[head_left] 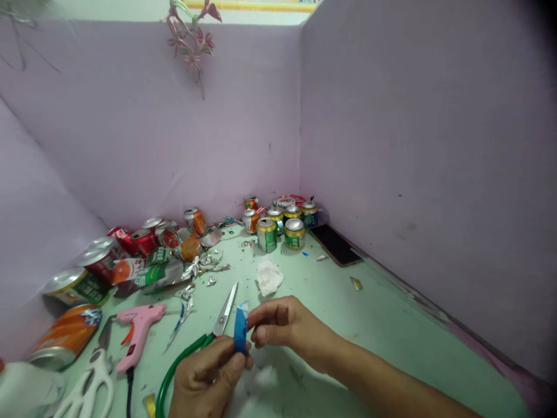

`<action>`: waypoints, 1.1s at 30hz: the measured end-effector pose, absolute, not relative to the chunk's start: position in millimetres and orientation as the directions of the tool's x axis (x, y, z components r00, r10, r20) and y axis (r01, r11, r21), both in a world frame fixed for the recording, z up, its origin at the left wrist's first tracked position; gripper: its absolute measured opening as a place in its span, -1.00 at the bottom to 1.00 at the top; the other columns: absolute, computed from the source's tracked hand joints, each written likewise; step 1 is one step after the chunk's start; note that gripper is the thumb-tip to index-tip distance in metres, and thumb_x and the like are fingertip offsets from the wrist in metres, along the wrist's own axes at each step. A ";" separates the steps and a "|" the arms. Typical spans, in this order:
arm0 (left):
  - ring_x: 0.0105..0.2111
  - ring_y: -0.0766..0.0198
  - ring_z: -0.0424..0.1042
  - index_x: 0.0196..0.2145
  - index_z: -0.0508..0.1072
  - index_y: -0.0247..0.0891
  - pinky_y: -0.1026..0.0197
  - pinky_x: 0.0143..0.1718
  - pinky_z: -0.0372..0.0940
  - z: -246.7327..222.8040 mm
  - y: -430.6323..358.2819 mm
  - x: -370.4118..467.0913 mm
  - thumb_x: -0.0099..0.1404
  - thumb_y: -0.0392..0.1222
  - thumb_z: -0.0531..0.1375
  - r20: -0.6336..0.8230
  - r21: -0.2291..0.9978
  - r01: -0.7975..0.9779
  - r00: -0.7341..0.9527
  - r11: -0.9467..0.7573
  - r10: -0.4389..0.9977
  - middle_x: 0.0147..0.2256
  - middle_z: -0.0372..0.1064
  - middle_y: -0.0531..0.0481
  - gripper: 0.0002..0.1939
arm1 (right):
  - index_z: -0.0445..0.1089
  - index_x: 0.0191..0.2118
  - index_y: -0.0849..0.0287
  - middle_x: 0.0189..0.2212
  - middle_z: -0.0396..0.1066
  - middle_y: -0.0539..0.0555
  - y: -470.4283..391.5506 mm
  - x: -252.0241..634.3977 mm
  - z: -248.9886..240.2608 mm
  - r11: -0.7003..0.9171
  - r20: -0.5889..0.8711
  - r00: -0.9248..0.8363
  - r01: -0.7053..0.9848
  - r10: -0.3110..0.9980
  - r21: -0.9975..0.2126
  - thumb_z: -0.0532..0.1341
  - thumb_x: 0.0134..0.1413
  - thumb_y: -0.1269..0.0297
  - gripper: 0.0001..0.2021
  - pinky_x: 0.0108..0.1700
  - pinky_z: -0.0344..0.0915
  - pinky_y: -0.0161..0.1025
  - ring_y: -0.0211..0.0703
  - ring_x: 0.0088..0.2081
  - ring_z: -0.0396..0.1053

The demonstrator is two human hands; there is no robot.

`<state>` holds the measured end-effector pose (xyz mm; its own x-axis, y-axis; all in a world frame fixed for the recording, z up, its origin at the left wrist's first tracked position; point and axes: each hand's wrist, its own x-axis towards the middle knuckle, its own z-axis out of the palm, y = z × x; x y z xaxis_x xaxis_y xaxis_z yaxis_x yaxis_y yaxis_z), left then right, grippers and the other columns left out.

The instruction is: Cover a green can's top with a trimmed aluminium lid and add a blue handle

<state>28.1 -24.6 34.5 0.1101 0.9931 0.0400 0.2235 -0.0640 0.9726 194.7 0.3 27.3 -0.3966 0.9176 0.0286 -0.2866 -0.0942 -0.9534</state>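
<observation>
A small blue strip point(241, 330) with a white and light blue tip stands upright between the thumb and fingers of my left hand point(209, 374). My right hand point(285, 325) is curled just to the right of the strip, its thumb and index fingertips near the strip's edge; whether they touch it is hard to tell. Behind my left hand lie green-handled scissors point(224, 313) with the blades pointing away. A crumpled white tissue point(268, 276) rests beyond my right hand.
On the left are a pink glue gun point(140, 334), white-handled scissors point(93, 383), and several cut cans point(143, 241). Several small cans point(267, 235) stand at the back beside a dark phone point(336, 245). Purple walls point(391, 145) enclose the green table point(391, 348).
</observation>
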 end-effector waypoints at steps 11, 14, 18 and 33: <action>-0.31 0.11 0.42 -0.30 0.53 -0.17 0.22 -0.26 0.25 26.3 -19.4 29.4 0.17 -0.14 0.10 0.229 0.724 0.622 0.192 -0.299 0.954 -0.36 0.46 -0.06 -0.78 | 0.47 -0.40 0.21 -0.49 0.45 0.05 -1.7 190.3 23.6 0.092 0.141 -0.237 -0.204 0.961 -0.975 0.20 -0.01 0.08 -0.73 -0.21 0.26 -0.22 -0.17 -0.35 0.38; -0.20 -0.05 0.40 0.00 0.34 -0.25 0.01 -0.22 0.25 23.4 -10.9 7.3 0.21 -0.21 -0.02 0.003 0.340 0.933 0.123 -0.117 0.992 -0.15 0.37 -0.22 -0.59 | 0.42 -0.41 0.22 -0.53 0.43 0.03 10.0 201.6 26.0 0.141 0.151 -0.100 -0.108 0.983 -0.984 0.18 0.01 0.09 -0.74 -0.24 0.24 -0.23 -0.21 -0.40 0.35; -0.16 -0.11 0.37 0.12 0.18 -0.36 0.01 -0.34 0.27 20.2 -6.7 -2.8 0.12 -0.42 -0.06 -0.194 -0.006 0.998 0.058 -0.060 0.979 -0.07 0.24 -0.34 -0.44 | 0.34 -0.45 0.20 -0.57 0.34 -0.01 21.3 215.0 27.6 0.196 0.197 -0.025 -0.006 0.980 -0.981 0.13 0.04 0.13 -0.76 -0.38 0.21 -0.28 -0.27 -0.51 0.26; -0.54 0.19 0.39 -0.04 0.27 -0.22 0.30 -0.55 0.20 41.0 10.2 -24.5 -0.02 -0.22 0.18 0.001 0.806 0.585 -0.157 0.093 0.988 -0.54 0.36 0.08 -0.48 | 0.36 -0.45 0.22 -0.62 0.31 -0.04 65.7 204.3 47.0 0.222 0.182 -0.272 0.124 0.945 -0.967 0.18 -0.03 0.10 -0.75 -0.50 0.15 -0.34 -0.33 -0.59 0.21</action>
